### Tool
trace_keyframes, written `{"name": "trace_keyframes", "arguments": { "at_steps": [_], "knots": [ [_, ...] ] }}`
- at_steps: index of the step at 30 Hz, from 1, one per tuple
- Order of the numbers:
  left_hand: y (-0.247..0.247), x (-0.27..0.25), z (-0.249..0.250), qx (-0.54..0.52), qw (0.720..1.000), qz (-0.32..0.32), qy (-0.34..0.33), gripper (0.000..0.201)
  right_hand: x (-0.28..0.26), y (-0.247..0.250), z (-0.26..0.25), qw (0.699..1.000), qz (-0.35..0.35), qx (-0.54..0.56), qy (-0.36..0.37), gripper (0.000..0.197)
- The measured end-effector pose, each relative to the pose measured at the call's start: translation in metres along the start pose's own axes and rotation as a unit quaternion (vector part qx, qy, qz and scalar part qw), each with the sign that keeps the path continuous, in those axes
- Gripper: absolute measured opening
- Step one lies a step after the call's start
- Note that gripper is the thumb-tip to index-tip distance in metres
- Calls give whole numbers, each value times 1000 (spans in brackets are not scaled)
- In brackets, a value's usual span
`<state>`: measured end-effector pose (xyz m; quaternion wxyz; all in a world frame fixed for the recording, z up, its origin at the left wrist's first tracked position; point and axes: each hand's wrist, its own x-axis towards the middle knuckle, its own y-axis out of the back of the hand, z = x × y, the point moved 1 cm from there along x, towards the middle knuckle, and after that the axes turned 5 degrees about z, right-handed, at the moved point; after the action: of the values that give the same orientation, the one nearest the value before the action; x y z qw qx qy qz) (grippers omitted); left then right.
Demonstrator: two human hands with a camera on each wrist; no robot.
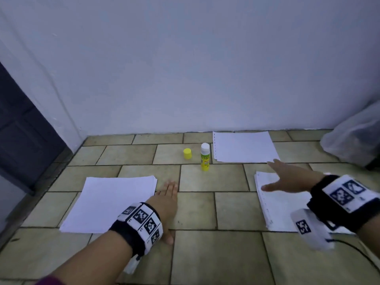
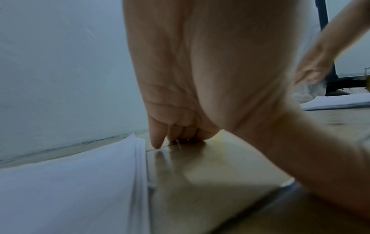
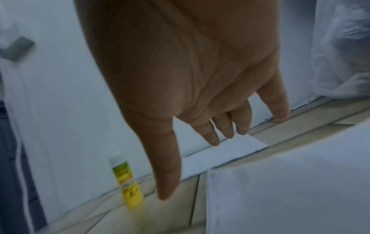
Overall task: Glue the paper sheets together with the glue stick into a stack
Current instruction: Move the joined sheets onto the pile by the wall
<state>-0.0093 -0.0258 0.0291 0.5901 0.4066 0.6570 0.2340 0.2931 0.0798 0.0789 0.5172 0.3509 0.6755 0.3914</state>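
Observation:
A yellow glue stick (image 1: 205, 156) (image 3: 128, 182) stands uncapped and upright on the tiled floor, its yellow cap (image 1: 187, 154) a little to its left. One white sheet (image 1: 244, 147) (image 3: 224, 155) lies by the wall. A paper pile (image 1: 111, 202) (image 2: 70, 182) lies at the left, and another paper stack (image 1: 281, 206) (image 3: 290, 182) at the right. My left hand (image 1: 167, 199) lies flat on the floor beside the left pile, fingers straight. My right hand (image 1: 287, 177) hovers open above the right stack, fingers spread and holding nothing.
A white wall (image 1: 185, 68) closes the far side. A crumpled clear plastic bag (image 1: 353, 140) sits at the far right. A dark door (image 1: 18, 124) stands at the left. A black cable (image 1: 357, 251) runs over the floor at the near right.

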Motion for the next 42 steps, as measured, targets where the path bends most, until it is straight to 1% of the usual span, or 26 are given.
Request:
{"name": "trace_keyframes", "arguments": {
  "at_steps": [4, 5, 6, 9, 11, 14, 16, 17, 20, 21, 26, 31, 35, 39, 42],
  "knots": [
    [-4, -8, -3, -22, 998, 49, -14, 145, -25, -43, -2, 999, -7, -32, -10, 71],
    [-5, -8, -6, -33, 997, 62, -15, 144, -23, -50, -1, 999, -8, -29, -13, 67],
    [-7, -11, -6, -45, 996, 77, -16, 144, -24, -56, -1, 1000, -10, -26, -12, 66],
    [-8, -25, -11, -101, 987, 123, -2, 139, -27, -67, -4, 1000, 2, -24, -1, 71],
    [-10, -34, -26, -136, 981, 134, 38, 130, -28, -69, -5, 1000, 13, -27, 2, 73],
    [-21, -41, -57, -145, 973, 109, 144, 127, -30, -67, -6, 999, 17, -31, 0, 75],
    [-30, -46, -69, -153, 967, 94, 182, 124, -32, -67, -7, 999, 20, -28, -2, 76],
    [-34, -47, -73, -164, 965, 90, 183, 118, -33, -67, -8, 999, 25, -27, 0, 76],
    [-43, -48, -79, -168, 967, 93, 165, 86, -35, -67, -9, 999, 32, -27, 3, 75],
    [-44, -48, -79, -164, 968, 95, 165, 80, -36, -68, -8, 999, 31, -28, 2, 75],
    [-40, -48, -80, -152, 969, 92, 174, 80, -37, -65, -7, 999, 30, -38, 3, 76],
    [-43, -44, -78, -128, 970, 110, 176, 70, -38, -65, -6, 998, 37, -51, 18, 76],
    [-42, -43, -80, -106, 974, 118, 163, 59, -38, -64, -6, 997, 38, -58, 26, 76],
    [-29, -41, -83, -67, 975, 134, 163, 45, -38, -63, -6, 997, 36, -62, 28, 76],
    [-3, -49, -70, -34, 977, 151, 147, 41, -37, -63, -5, 997, 33, -57, 30, 76]
  ]
}}
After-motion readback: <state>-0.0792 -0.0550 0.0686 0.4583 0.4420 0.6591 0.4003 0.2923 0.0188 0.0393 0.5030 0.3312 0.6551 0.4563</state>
